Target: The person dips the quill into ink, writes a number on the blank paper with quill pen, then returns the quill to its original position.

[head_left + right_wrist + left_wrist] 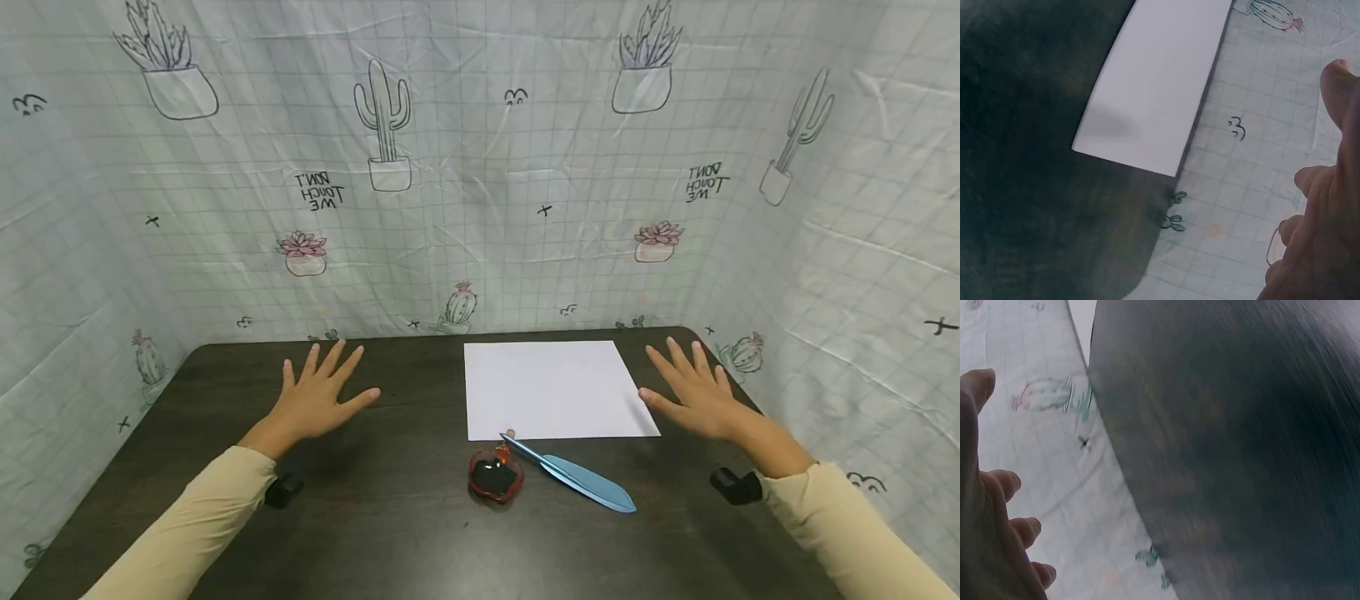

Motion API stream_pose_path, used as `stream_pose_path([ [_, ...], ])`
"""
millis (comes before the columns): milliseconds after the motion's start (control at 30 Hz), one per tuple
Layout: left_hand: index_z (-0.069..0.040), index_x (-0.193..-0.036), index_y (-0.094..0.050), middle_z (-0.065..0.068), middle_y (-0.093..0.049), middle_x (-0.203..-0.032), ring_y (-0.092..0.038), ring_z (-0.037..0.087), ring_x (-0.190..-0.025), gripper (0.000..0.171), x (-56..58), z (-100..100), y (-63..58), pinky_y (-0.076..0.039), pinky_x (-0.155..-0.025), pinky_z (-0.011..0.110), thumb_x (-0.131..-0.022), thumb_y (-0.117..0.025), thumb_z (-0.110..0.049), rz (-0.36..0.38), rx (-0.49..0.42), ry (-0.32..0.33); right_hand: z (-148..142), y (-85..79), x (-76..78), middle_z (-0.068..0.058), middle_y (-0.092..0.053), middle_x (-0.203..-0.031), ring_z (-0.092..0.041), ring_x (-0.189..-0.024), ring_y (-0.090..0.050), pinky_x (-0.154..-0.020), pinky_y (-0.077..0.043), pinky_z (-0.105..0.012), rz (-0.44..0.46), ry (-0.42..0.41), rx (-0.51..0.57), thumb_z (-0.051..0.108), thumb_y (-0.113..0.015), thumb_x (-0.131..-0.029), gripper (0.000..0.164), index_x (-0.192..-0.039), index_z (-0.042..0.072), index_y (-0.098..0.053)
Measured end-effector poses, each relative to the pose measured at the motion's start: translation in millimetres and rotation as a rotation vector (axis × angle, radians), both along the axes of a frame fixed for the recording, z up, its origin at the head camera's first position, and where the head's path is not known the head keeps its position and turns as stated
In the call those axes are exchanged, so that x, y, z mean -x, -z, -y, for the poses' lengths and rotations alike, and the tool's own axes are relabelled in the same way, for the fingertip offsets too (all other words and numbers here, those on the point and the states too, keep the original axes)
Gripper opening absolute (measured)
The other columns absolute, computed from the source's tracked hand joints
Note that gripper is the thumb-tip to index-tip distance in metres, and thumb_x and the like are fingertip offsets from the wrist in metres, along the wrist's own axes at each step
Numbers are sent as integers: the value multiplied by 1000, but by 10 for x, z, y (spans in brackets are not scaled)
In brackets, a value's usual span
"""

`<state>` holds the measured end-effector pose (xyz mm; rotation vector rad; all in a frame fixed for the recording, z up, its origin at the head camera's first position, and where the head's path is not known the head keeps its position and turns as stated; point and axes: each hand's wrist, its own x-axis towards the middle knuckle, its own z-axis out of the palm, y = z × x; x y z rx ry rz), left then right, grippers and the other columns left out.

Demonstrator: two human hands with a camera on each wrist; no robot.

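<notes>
In the head view my left hand (311, 403) hovers over the left part of the table, fingers spread and holding nothing. My right hand (697, 400) is spread the same way, just right of a blank white sheet of paper (555, 390), its thumb near the paper's right edge. Between the hands, a small reddish glass ink bottle (495, 475) with dark contents sits below the paper. A blue feather quill pen (588, 482) lies slantwise beside it, its tip reaching the paper's lower edge near the bottle's neck. Both wrist views show fingers apart from any object.
The dark wooden table (360, 517) runs back to a white curtain (480, 167) printed with cacti, which also hangs along both sides. A black wrist strap piece (283, 490) shows under the left sleeve, and another black piece (735, 486) under the right.
</notes>
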<state>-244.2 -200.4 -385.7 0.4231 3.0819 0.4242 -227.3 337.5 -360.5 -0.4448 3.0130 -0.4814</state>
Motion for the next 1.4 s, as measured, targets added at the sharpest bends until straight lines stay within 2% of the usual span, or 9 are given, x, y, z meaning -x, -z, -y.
stream_pose_path([
  [167, -21, -156, -16, 14, -4, -161, 6, 46, -144, 84, 82, -227, 123, 13, -104, 71, -91, -42, -68, 6, -29, 32, 41, 119, -69, -26, 9, -157, -52, -138, 20, -96, 6, -79, -6, -1, 23, 49, -46, -98, 78, -156, 14, -6],
  [433, -24, -156, -14, 10, -4, -162, 5, 43, -145, 80, 217, -610, 287, 8, -105, 71, -93, -41, -65, 46, -62, 99, 115, 298, -157, -26, 4, -158, -52, -139, 17, -97, 5, -79, -8, -34, 88, 45, -50, -98, 77, -156, 14, -11],
  [600, -27, -156, -13, 6, -3, -162, 3, 43, -145, 79, 279, -850, 375, 4, -107, 71, -93, -41, -65, 56, -53, 159, 205, 393, -213, -25, 0, -158, -50, -140, 16, -98, 4, -78, -29, -51, 118, 43, -51, -97, 75, -156, 16, -14],
  [833, -24, -156, -12, 6, -3, -162, 0, 44, -145, 78, 349, -1132, 542, -4, -106, 73, -95, -42, -62, 116, -64, 257, 358, 558, -315, -25, -3, -158, -49, -141, 15, -100, 5, -76, -5, -67, 166, 41, -53, -97, 72, -154, 10, -22],
  [1167, -24, -156, -12, 2, -3, -162, 5, 39, -146, 79, 390, -1350, 672, 2, -106, 72, -94, -46, -60, 221, -87, 314, 578, 712, -429, -24, -7, -158, -50, -142, 8, -101, 2, -75, 29, -116, 195, 41, -51, -98, 68, -153, 11, -25],
  [1400, -27, -156, -14, -3, -3, -162, 4, 33, -148, 78, 412, -1387, 712, 5, -106, 71, -93, -43, -64, 233, 26, 343, 675, 778, -474, -23, -7, -158, -52, -141, 5, -100, 0, -76, 44, -147, 201, 41, -51, -98, 70, -154, 11, -22],
])
